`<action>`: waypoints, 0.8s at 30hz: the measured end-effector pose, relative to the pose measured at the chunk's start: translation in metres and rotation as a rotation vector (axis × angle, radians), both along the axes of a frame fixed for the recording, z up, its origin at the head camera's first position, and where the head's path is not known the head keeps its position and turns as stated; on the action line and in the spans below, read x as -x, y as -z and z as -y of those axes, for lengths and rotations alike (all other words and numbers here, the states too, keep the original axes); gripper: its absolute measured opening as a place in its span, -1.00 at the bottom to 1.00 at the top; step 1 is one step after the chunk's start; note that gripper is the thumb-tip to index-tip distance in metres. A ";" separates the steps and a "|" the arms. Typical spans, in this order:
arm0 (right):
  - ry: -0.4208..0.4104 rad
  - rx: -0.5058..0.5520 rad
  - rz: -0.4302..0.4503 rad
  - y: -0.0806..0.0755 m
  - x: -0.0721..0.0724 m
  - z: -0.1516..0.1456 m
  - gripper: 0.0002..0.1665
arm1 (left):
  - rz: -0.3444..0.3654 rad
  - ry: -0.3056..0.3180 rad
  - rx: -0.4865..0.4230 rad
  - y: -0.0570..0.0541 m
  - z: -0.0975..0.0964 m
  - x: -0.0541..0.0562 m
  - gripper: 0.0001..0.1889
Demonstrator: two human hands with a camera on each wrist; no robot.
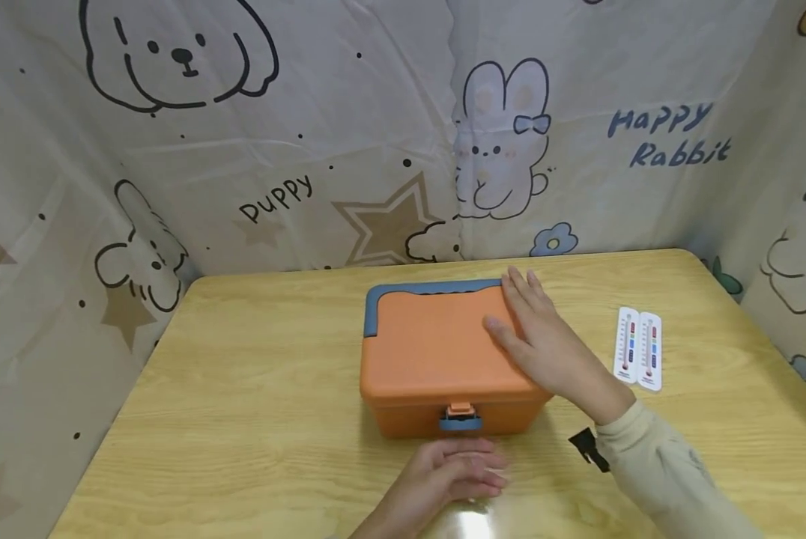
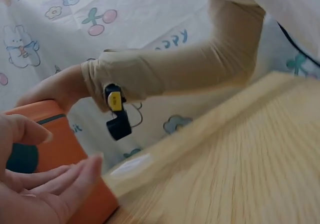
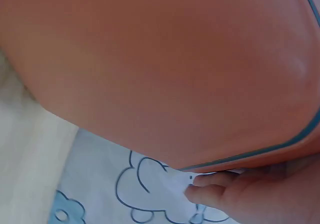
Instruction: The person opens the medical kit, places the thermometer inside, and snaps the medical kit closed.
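Observation:
An orange storage box with a blue-grey handle along its lid's back edge stands on the table, its lid down. On its front is a blue-grey latch. My right hand rests on the right side of the lid with its fingers extended toward the back corner. Just in front of the box, my left hand hovers with loosely bent fingers and holds nothing. In the left wrist view, that left hand is close to the box front.
Two white thermometer cards lie side by side on the wooden table, right of the box. A cloth with cartoon drawings hangs behind the table and along its sides. A small black camera is strapped to the right wrist.

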State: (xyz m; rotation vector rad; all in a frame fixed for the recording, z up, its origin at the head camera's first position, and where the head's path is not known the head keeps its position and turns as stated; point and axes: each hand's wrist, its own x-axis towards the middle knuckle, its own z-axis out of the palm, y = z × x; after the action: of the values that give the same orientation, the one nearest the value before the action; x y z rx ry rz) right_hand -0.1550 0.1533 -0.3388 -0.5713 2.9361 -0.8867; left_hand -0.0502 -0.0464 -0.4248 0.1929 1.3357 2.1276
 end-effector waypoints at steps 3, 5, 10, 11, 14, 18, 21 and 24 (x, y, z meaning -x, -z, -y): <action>0.001 0.100 0.008 0.004 -0.002 -0.004 -0.15 | -0.074 -0.014 0.161 0.000 0.014 -0.004 -0.65; -0.002 0.150 0.002 0.005 -0.005 -0.008 -0.18 | -0.128 -0.027 0.251 -0.002 0.026 -0.006 -0.69; 0.019 0.264 -0.015 0.011 -0.016 -0.022 -0.22 | -0.297 -0.140 0.400 -0.006 0.055 -0.004 -0.77; 0.026 0.284 -0.019 0.013 -0.018 -0.024 -0.23 | -0.319 -0.172 0.419 -0.008 0.060 -0.003 -0.78; 0.035 0.347 -0.024 0.020 -0.027 -0.030 -0.26 | -0.326 -0.250 0.474 -0.011 0.071 0.000 -0.78; 0.034 0.445 -0.019 0.029 -0.036 -0.034 -0.32 | -0.314 -0.344 0.541 -0.014 0.078 0.003 -0.81; 0.014 0.528 -0.017 0.034 -0.042 -0.035 -0.36 | -0.338 -0.437 0.576 -0.015 0.080 0.003 -0.85; 0.001 0.592 -0.021 0.039 -0.047 -0.034 -0.38 | -0.370 -0.516 0.554 -0.014 0.079 0.003 -0.87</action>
State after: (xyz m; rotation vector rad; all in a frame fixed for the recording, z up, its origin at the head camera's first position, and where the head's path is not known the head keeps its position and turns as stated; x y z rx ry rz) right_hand -0.1080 0.1875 -0.3775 -0.5882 2.6581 -1.7705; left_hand -0.0527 -0.1259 -0.4110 0.0063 2.3460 2.0688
